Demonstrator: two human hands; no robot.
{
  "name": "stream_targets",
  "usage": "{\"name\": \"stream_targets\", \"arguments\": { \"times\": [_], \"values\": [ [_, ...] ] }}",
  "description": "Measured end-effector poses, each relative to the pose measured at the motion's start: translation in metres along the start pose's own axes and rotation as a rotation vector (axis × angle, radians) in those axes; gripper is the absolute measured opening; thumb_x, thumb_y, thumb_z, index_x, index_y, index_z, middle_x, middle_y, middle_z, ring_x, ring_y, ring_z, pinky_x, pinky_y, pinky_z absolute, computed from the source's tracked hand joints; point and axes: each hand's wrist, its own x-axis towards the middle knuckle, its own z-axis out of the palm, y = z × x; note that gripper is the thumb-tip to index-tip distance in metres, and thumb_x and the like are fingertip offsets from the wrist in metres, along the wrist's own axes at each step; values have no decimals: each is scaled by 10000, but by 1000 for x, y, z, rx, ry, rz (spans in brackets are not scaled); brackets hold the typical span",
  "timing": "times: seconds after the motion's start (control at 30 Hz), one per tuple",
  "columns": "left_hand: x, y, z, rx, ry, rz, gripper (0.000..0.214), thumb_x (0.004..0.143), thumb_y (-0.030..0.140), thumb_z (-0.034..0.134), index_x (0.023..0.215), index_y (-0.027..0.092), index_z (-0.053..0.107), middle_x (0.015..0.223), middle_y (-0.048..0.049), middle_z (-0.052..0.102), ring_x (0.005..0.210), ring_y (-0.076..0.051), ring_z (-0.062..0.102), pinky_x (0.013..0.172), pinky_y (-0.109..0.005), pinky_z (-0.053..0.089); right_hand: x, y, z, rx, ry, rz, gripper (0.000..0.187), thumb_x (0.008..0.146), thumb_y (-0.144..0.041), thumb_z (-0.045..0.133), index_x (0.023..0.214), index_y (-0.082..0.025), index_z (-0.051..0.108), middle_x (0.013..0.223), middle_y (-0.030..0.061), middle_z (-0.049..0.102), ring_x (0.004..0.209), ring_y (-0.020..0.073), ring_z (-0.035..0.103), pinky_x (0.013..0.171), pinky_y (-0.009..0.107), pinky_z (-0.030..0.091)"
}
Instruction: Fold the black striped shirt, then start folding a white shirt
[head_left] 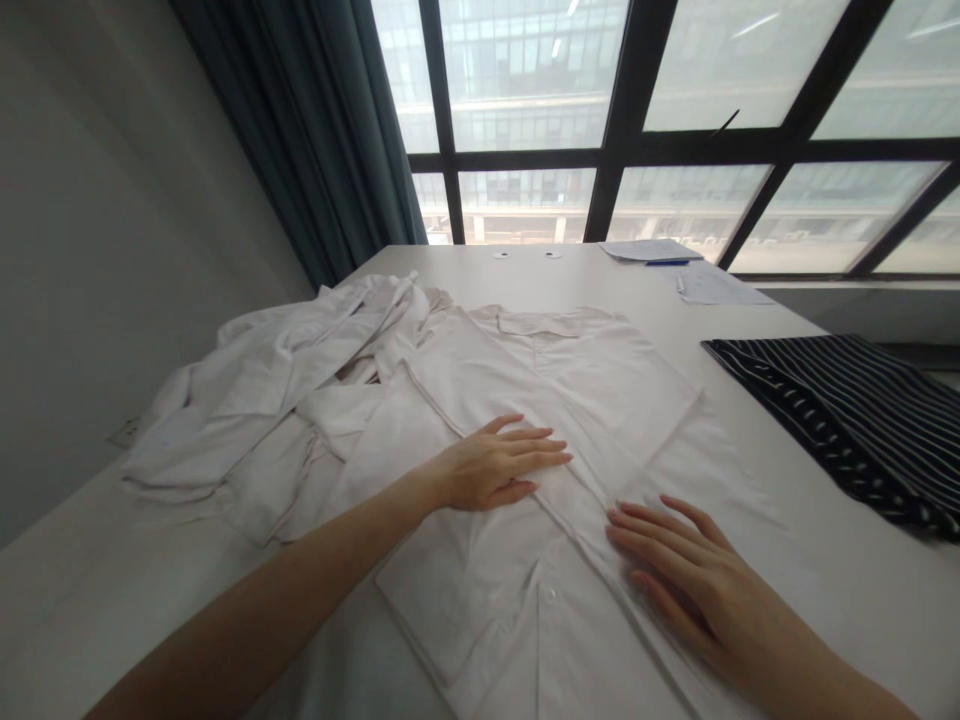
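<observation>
A white shirt (570,390) lies spread on the table, its collar toward the window and its buttoned front facing up. One sleeve crosses the body on a slant. My left hand (499,465) rests on the middle of the shirt with its fingers spread. Lower and to the right, my right hand (679,565) lies palm down on the cloth, fingers stretched toward the left. Neither hand grips anything. Small wrinkles run through the fabric near the buttons, below my left hand.
A heap of crumpled white garments (262,390) touches the shirt's left side. To the right lies a black striped cloth (847,420). Papers (720,285) and a blue pen (667,263) sit at the far end of the white table (450,262), by the window. A dark curtain (315,130) hangs behind.
</observation>
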Motion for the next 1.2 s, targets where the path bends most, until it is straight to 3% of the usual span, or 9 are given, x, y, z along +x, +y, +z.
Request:
{"name": "stream_targets", "arguments": {
  "times": [0.4, 0.67, 1.2],
  "values": [
    [3, 6, 2, -73, -22, -26, 402, 1003, 323, 397, 1391, 242, 463, 1447, -45, 518, 1401, -198, 385, 1196, -435, 62, -2, 1, 1, 37, -11, 22, 416, 952, -228, 514, 1368, -238, 528, 1259, 78, 670, 1202, 220, 601, 1061, 464, 431],
    [3, 6, 3, -79, -13, -32, 403, 1008, 338, 387, 1396, 261, 465, 1448, -54, 514, 1402, -199, 383, 1193, -432, 77, -2, 1, 6, 42, 75, 162, 452, 940, -280, 516, 1392, -251, 515, 1425, 78, 537, 1291, 226, 515, 1032, 388, 471],
    [4, 7, 3, -49, -16, -54, 433, 1011, 360, 388, 1437, 289, 421, 1477, -46, 481, 1405, -190, 378, 1193, -421, 99, -5, 4, 16, 24, -22, 164, 458, 952, -309, 514, 1405, -245, 502, 1422, 78, 542, 1329, 249, 479, 1061, 453, 437]
  ]
}}
